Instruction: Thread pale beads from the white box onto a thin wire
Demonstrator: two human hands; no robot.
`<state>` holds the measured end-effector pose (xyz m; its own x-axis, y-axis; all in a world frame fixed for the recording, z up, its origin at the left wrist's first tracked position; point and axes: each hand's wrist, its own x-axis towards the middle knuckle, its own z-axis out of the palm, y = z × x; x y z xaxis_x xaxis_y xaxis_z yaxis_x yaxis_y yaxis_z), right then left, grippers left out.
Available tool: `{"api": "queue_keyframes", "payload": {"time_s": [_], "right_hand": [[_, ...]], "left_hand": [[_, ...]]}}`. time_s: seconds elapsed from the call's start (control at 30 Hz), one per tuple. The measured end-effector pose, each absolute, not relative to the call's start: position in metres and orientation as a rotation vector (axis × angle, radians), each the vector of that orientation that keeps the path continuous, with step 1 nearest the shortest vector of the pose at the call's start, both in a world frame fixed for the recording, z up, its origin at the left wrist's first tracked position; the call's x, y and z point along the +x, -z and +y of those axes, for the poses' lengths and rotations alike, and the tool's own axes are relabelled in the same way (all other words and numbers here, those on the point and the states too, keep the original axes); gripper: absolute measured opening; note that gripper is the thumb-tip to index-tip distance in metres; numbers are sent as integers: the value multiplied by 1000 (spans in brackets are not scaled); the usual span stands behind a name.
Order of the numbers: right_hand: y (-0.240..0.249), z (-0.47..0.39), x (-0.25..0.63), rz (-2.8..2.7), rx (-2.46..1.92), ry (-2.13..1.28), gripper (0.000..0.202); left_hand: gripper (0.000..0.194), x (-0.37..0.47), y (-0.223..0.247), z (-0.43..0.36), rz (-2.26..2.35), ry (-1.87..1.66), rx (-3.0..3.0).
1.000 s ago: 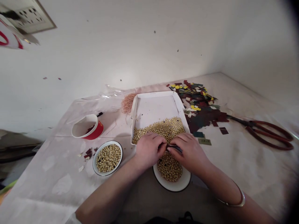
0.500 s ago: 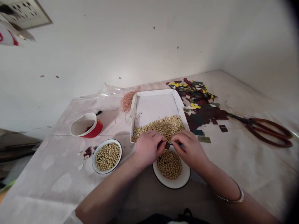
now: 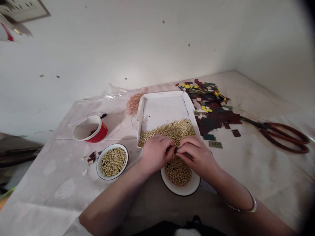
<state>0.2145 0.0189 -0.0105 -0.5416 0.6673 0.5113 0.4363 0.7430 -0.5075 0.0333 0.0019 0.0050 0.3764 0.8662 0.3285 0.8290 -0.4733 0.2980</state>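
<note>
My left hand [image 3: 157, 153] and my right hand [image 3: 194, 151] meet fingertip to fingertip over the near edge of a white box lid [image 3: 163, 109]. Both are closed in a pinch around a small dark piece [image 3: 176, 149], mostly hidden by the fingers. Round beige beads or beans [image 3: 173, 129] cover the near half of the lid, a few black ones among them. Just below my hands stands a white bowl [image 3: 180, 190] with a dark rim, holding more of these beads. Another such bowl [image 3: 98, 170], also filled with them, is left of my left forearm.
Dark red, green and yellow scraps [image 3: 214, 116] are heaped right of the lid, beside large scissors [image 3: 285, 136] with reddish handles. A red and white paper cup [image 3: 99, 132], a black pen [image 3: 103, 116], a copper-coloured wire tangle [image 3: 134, 104] and clear plastic [image 3: 110, 95] lie left.
My right hand's fingers have shifted slightly left and curled closer against my left fingertips. The whole view has tilted a little, moving the table items slightly upward.
</note>
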Motion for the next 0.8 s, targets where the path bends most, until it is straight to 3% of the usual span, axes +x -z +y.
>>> {"api": "queue_keyframes", "payload": {"time_s": [0.8], "right_hand": [[9,23,209,-2250,-817,-352,16]], "left_hand": [[10,33,-4,2,1583,-637,2529]]}}
